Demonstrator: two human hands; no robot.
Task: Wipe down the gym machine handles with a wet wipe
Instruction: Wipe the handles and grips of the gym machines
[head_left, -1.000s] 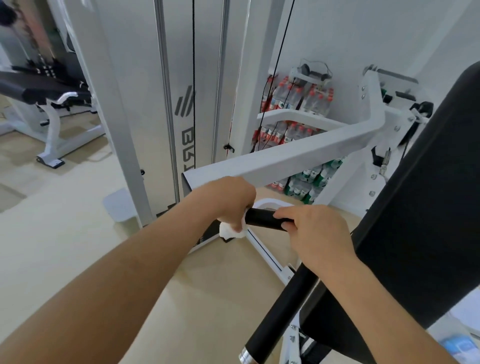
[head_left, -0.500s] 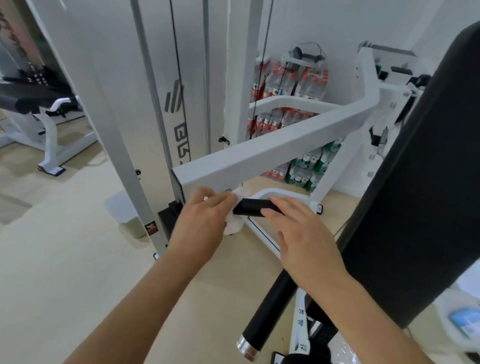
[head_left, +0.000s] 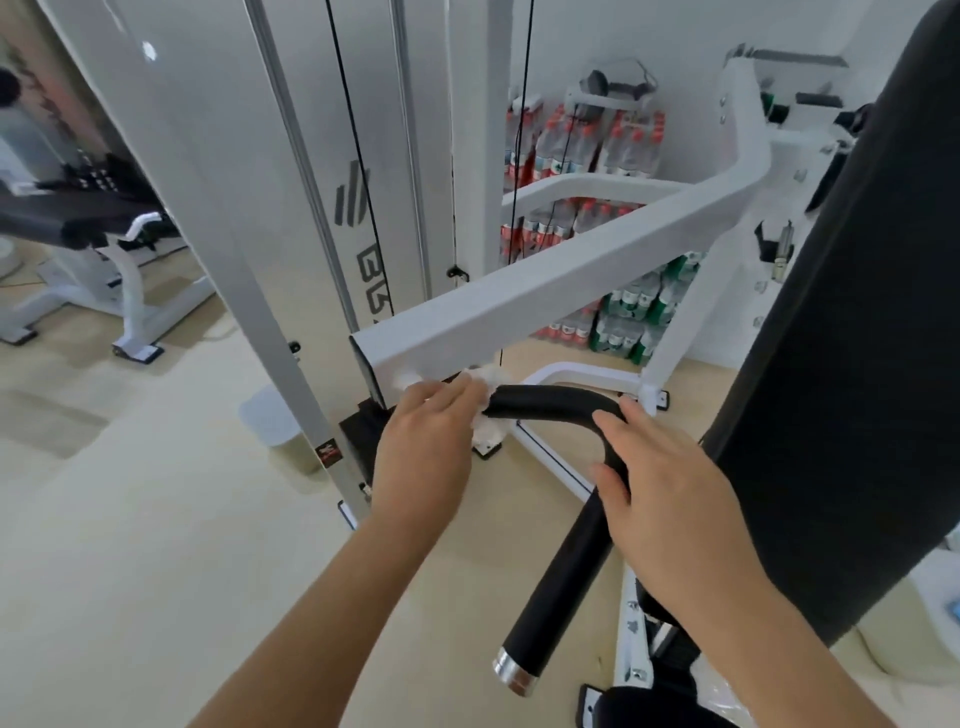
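**Wipe reaches the root of the handle, with the long shaft waiting**

Nearest the camera, the black foam handle (head_left: 561, 587) rises from its chrome end cap (head_left: 511, 673) above the pale floor (head_left: 130, 519), climbs to a bend and turns left toward the machine. The right hand (head_left: 670, 499) rests on that bend, its grip slack: the fingers lie loosely spread over the top of the curve with the thumb on the near side, steadying the bar rather than clasping it. Just beyond, the left hand (head_left: 423, 452) works at the far end of the handle, where it meets the white machine arm (head_left: 545, 296). The wet wipe (head_left: 484, 387) is bunched beneath its fingers and pressed against the foam at that joint. The thumb is hidden under the bar, but the grip appears to pinch the wipe around it.

The step in hand looks to be the wiping of the short horizontal section, at its innermost point. The next move calls for drawing the wipe back along the foam toward the bend, which means the right hand must lift or slide clear, and then carrying on down the shaft to the cap.

A black back pad (head_left: 841, 338) fills the right edge. Behind stand the silver upright frame (head_left: 244, 234) and, against the far wall, stacked packs of water bottles (head_left: 587, 145).
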